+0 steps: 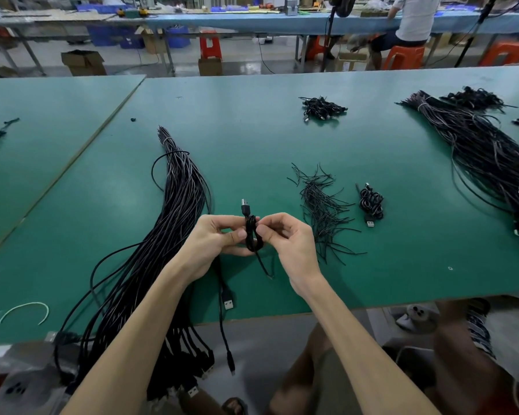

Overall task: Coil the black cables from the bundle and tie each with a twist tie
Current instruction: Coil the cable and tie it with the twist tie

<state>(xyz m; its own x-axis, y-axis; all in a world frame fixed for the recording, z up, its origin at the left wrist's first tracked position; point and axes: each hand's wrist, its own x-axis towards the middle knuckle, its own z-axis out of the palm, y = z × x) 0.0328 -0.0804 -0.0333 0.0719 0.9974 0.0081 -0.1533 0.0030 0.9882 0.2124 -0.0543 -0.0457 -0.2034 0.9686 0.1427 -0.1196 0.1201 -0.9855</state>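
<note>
Between both hands is a small coiled black cable (251, 232), its USB plug sticking up above the fingers and a thin tail hanging below. My left hand (213, 241) grips the coil from the left with thumb and fingers. My right hand (285, 238) pinches the coil's right side. A long bundle of black cables (174, 205) lies on the green table (252, 139) to the left, its plugs hanging over the near edge. A loose pile of black twist ties (321, 205) lies to the right. One tied coil (371, 205) sits beside the ties.
A heap of tied coils (322, 107) lies further back. A second large cable bundle (486, 154) stretches along the right side. A white tie (24, 310) lies near the left front edge. A seated person (411, 25) works at a far bench.
</note>
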